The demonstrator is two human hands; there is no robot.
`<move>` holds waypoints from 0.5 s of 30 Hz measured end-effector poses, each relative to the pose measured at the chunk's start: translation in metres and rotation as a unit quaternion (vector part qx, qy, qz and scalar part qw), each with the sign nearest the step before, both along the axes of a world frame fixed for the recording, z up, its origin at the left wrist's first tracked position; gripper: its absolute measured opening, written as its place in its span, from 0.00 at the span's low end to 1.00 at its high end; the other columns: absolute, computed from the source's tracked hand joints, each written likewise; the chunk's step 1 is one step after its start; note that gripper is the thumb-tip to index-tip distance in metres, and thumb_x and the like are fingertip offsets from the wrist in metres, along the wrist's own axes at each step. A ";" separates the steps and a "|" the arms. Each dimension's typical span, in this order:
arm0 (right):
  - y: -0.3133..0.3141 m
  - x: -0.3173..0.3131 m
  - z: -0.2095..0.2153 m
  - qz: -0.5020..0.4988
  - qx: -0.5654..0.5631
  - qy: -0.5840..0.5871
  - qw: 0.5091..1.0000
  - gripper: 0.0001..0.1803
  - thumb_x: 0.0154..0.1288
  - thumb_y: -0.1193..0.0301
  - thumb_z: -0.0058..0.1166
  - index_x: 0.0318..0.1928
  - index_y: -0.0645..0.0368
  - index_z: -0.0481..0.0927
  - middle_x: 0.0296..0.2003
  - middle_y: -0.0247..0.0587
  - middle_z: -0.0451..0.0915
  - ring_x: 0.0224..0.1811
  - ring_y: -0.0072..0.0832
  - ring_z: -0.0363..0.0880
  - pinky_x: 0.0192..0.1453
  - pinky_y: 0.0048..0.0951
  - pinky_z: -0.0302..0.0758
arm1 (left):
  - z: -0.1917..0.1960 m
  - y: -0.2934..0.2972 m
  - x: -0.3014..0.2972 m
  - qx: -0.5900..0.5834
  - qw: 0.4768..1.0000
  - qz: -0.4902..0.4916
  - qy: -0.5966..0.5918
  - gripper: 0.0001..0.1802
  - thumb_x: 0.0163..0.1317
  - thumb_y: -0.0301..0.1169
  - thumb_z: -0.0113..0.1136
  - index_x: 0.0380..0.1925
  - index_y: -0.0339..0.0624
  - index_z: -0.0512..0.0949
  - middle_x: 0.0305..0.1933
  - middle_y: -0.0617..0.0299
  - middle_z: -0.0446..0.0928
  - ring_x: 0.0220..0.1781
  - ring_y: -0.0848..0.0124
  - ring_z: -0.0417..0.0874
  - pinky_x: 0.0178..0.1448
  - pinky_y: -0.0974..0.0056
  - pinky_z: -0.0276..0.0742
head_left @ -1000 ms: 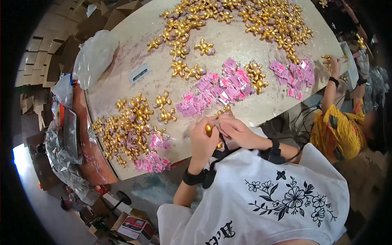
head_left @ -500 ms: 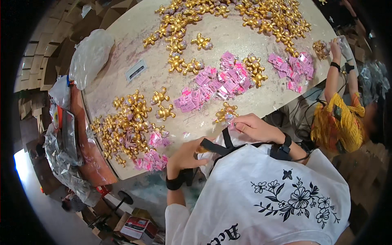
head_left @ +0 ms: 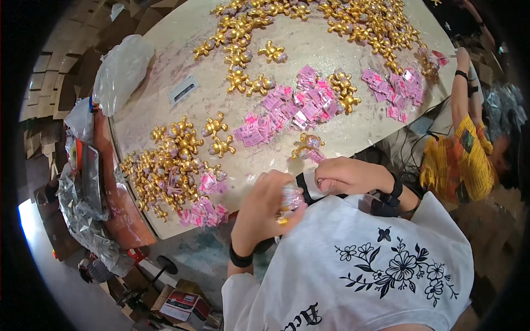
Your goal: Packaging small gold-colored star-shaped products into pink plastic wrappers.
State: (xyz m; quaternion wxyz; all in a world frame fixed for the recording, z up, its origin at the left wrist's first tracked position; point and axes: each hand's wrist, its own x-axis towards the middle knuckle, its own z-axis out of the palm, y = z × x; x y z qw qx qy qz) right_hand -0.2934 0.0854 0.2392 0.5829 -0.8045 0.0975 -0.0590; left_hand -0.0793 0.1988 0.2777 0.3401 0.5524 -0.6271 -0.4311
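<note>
My left hand (head_left: 265, 208) is closed round a gold bear figure with a shiny see-through belly (head_left: 291, 198), held close to my shirt at the table's near edge. Beside it, my right hand (head_left: 353, 175) is curled, its fingertips tucked down; whatever they pinch is hidden. Just beyond the right hand, a pink printed packet (head_left: 316, 156) lies against a few gold bears (head_left: 308, 144). Farther in is a heap of pink packets (head_left: 292, 110). To the left of my hands lies a large pile of gold bears (head_left: 171, 160), with more pink packets (head_left: 203, 212) at its near end.
More gold bears (head_left: 370, 25) cover the far part of the table (head_left: 165, 71). A plastic bag (head_left: 122, 74) rests on the left edge. At the right, a person in a yellow patterned top (head_left: 458, 160) works beside another pink packet heap (head_left: 395, 91). Cartons (head_left: 182, 306) stand on the floor.
My left hand has risen and turned, bringing the bear into view. My right hand has drawn back slightly from the bears, leaving a pink packet beside them. The other person's hands moved outward.
</note>
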 end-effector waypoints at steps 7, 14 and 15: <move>0.024 -0.008 -0.002 0.019 0.029 0.038 0.999 0.04 0.54 0.78 0.50 0.27 0.62 0.68 0.25 0.40 0.73 0.30 0.39 0.73 0.36 0.35 0.69 | -0.026 0.023 -0.034 -0.027 0.995 -0.034 -0.094 0.25 0.43 0.43 0.66 0.35 0.38 0.69 0.33 0.54 0.68 0.28 0.56 0.75 0.28 0.58 0.70; 0.041 -0.013 -0.016 -0.008 0.096 0.025 0.995 0.04 0.56 0.78 0.48 0.26 0.63 0.68 0.22 0.41 0.72 0.27 0.40 0.73 0.34 0.34 0.69 | -0.033 0.029 -0.038 -0.005 0.995 -0.037 -0.098 0.19 0.49 0.36 0.61 0.36 0.36 0.69 0.32 0.52 0.68 0.27 0.54 0.74 0.28 0.59 0.70; 0.042 -0.013 -0.018 -0.017 0.103 0.032 0.994 0.05 0.57 0.77 0.47 0.26 0.63 0.67 0.22 0.41 0.71 0.27 0.40 0.73 0.33 0.35 0.68 | -0.033 0.029 -0.038 -0.005 0.994 -0.040 -0.099 0.19 0.50 0.36 0.61 0.36 0.36 0.69 0.33 0.52 0.68 0.27 0.54 0.74 0.28 0.59 0.70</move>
